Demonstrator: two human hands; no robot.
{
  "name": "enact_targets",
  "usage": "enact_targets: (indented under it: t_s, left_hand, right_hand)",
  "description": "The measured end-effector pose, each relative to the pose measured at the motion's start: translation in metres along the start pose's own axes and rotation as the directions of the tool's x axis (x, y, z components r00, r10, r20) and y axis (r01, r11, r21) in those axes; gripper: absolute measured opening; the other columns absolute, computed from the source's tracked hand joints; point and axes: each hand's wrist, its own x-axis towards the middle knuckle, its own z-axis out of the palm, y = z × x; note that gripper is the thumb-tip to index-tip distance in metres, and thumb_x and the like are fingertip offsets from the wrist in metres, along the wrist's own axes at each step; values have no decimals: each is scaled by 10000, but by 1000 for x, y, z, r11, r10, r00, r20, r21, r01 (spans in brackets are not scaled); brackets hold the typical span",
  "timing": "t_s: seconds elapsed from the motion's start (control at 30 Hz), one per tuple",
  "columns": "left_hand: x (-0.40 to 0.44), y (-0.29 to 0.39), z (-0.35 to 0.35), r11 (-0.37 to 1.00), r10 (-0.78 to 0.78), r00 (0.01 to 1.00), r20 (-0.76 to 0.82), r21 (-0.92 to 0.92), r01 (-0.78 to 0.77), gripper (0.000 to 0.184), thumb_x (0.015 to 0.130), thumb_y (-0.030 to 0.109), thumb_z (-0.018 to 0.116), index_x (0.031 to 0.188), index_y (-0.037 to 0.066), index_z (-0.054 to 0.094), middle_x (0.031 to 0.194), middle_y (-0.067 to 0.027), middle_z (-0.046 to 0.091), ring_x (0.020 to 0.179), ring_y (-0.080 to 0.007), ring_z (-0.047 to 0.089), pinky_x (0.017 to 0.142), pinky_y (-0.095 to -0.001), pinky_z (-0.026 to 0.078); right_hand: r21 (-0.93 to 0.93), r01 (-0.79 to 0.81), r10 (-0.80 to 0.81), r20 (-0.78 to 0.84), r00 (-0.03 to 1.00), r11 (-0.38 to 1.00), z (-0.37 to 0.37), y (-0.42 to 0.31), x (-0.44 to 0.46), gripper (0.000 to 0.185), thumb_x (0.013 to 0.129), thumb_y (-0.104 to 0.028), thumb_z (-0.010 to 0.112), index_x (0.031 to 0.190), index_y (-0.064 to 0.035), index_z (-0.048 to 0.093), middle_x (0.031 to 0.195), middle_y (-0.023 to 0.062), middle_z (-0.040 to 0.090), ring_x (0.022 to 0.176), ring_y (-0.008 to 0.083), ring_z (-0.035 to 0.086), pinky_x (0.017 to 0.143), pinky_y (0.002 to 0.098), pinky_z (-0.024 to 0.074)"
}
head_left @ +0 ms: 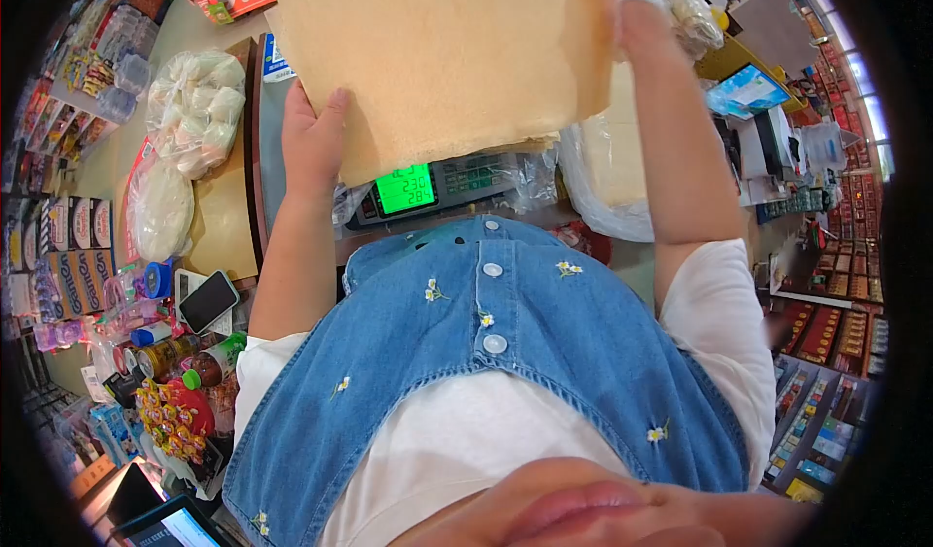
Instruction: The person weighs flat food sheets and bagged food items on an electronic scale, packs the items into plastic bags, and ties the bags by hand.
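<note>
A wide stack of thin tan sheets (447, 61), which look like tofu skin, is held over the weighing scale (471, 186) and covers much of it. My left hand (316, 134) grips the stack's lower left edge, thumb on top and fingers underneath. At the upper right edge, my right hand (632, 13) is closed on the sheets; it is blurred and its fingers are partly hidden. The scale's lit green display (406, 189) shows below the stack. Clear plastic (535, 180) lies crumpled by the scale, and a plastic bag (593, 202) with similar pale sheets sits to its right.
At left on the counter are a bag of pale round items (197, 110), another plastic bag (160, 207) and a phone (209, 301). Bottles and candies crowd the lower left. A lit screen (748, 92) stands at right, before packed shelves (846, 275).
</note>
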Motion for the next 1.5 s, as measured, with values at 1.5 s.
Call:
enact_targets:
  t_s: [1.5]
  left_hand:
    - [36, -44, -42, 67, 352, 935, 51, 995, -80, 473, 802, 334, 645, 1182, 59, 586, 1191, -199, 570, 1168, -361, 501, 983, -437, 401]
  right_hand:
    - [-513, -76, 192, 176, 965, 855, -14, 188, -114, 372, 822, -257, 556, 1077, 6, 624, 1114, 252, 616, 1040, 379, 597, 913, 418, 463]
